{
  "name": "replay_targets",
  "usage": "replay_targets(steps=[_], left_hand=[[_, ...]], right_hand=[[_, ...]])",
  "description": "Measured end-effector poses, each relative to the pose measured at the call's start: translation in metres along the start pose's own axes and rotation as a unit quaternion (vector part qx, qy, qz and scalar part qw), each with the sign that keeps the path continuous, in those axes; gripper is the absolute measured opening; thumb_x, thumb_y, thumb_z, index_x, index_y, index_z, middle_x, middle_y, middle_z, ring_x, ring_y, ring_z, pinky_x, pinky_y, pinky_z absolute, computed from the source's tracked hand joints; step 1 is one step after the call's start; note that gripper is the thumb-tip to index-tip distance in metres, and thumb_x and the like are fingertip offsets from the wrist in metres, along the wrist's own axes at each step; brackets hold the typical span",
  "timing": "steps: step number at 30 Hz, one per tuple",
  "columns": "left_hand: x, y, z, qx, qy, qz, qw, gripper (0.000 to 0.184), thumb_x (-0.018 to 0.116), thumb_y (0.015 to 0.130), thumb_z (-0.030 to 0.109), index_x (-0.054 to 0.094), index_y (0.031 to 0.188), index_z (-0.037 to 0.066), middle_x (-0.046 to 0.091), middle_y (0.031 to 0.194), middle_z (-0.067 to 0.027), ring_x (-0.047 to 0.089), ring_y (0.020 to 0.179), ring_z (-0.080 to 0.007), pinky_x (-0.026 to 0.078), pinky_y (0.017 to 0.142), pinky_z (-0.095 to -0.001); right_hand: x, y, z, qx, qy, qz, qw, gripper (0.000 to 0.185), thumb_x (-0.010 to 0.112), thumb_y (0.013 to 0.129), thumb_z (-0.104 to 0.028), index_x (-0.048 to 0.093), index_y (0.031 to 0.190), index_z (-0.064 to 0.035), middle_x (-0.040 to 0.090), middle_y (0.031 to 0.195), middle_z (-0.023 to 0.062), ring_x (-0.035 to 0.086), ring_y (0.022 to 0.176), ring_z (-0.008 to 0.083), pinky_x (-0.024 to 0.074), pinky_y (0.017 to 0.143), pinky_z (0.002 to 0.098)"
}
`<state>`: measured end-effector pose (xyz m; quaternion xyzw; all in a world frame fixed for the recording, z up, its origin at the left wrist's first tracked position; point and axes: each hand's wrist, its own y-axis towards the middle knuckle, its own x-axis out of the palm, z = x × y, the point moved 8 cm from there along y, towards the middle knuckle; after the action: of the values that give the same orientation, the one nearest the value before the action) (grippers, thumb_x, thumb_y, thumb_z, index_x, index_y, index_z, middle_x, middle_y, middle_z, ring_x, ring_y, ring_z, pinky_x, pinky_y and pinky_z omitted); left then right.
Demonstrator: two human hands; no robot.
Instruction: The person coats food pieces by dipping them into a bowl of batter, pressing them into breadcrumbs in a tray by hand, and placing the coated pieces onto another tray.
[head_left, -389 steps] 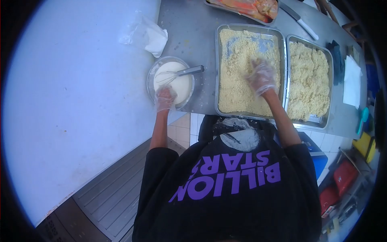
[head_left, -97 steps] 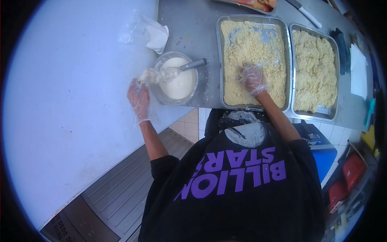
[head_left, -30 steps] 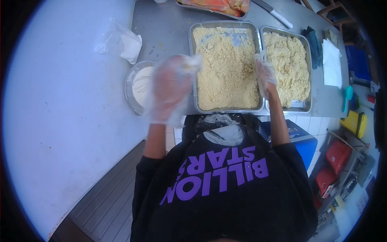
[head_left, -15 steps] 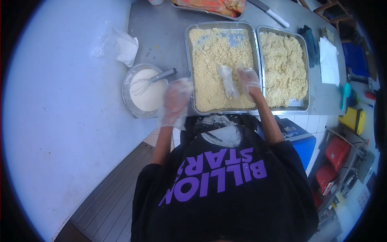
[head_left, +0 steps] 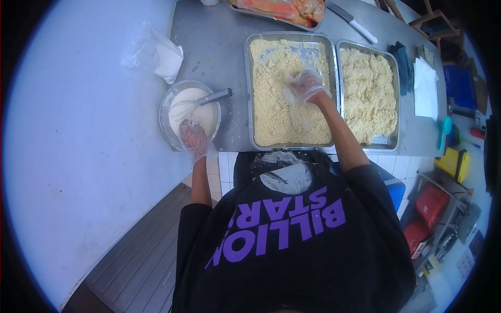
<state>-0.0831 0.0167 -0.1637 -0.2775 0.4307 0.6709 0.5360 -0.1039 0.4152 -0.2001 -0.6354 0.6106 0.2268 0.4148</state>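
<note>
Tiled floor (head_left: 402,166) shows beyond the near edge of a grey metal tabletop (head_left: 214,52), which meets a broad white surface (head_left: 94,156) on the left. Near that join stands a mixing bowl (head_left: 164,112) of white batter (head_left: 210,119), with a whisk (head_left: 215,97) leaning across it, handle over the right rim. At the bowl's near side the left hand (head_left: 193,136), in a clear plastic glove, has its fingers down at the batter; whether they close on anything I cannot tell. Beyond the bowl lies a plastic bag (head_left: 168,60).

Inside the larger crumb tray (head_left: 249,94), the gloved right hand (head_left: 308,85) bends its fingers over a pale piece (head_left: 288,95) on the crumbs (head_left: 279,125), right of the middle. Glove and crumbs hide most of it, so a firm grip cannot be confirmed. It looks light, soft and probably slippery where wet; a loose hold around its middle seems safest for the coating. The batter should be runny, the dry crumbs easily scattered.

Both bowl and tray sit close to the tabletop's near edge. Between them runs a strip of grey metal, giving sideways room. On the right, a second crumb tray (head_left: 397,104) stands just beside the first, leaving little space between the rims.
</note>
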Motion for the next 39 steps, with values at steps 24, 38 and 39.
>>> replay_targets(steps=[24, 38, 39], left_hand=[[-0.004, 0.001, 0.006, -0.019, 0.035, -0.007, 0.999, 0.029, 0.054, 0.075, 0.014, 0.051, 0.098, -0.003, 0.053, 0.091, -0.0221, 0.051, 0.084, -0.0382, 0.041, 0.075, -0.0426], [-0.002, 0.000, 0.001, -0.030, 0.032, -0.007, 0.999, 0.028, 0.052, 0.077, 0.016, 0.051, 0.097, -0.004, 0.054, 0.090, -0.0213, 0.051, 0.085, -0.0377, 0.040, 0.076, -0.0433], [-0.002, 0.000, 0.001, -0.028, 0.026, -0.009, 0.999, 0.028, 0.051, 0.077, 0.016, 0.051, 0.097, -0.003, 0.054, 0.089, -0.0210, 0.051, 0.085, -0.0375, 0.040, 0.076, -0.0433]], right_hand=[[0.058, -0.016, -0.113, -0.236, -0.188, -0.115, 0.946, 0.039, 0.045, 0.078, -0.034, 0.062, 0.075, 0.0009, 0.061, 0.080, 0.0182, 0.059, 0.079, 0.0307, 0.0451, 0.072, 0.0377], [-0.048, -0.065, -0.031, -0.267, -0.063, 0.119, 0.954, 0.020, 0.052, 0.079, -0.017, 0.056, 0.098, -0.0082, 0.057, 0.089, 0.0120, 0.055, 0.082, 0.0257, 0.0431, 0.078, 0.0360], [-0.046, -0.074, -0.027, -0.304, -0.113, 0.159, 0.932, 0.021, 0.051, 0.079, -0.016, 0.055, 0.099, -0.0088, 0.056, 0.089, 0.0122, 0.055, 0.082, 0.0258, 0.0430, 0.076, 0.0362]])
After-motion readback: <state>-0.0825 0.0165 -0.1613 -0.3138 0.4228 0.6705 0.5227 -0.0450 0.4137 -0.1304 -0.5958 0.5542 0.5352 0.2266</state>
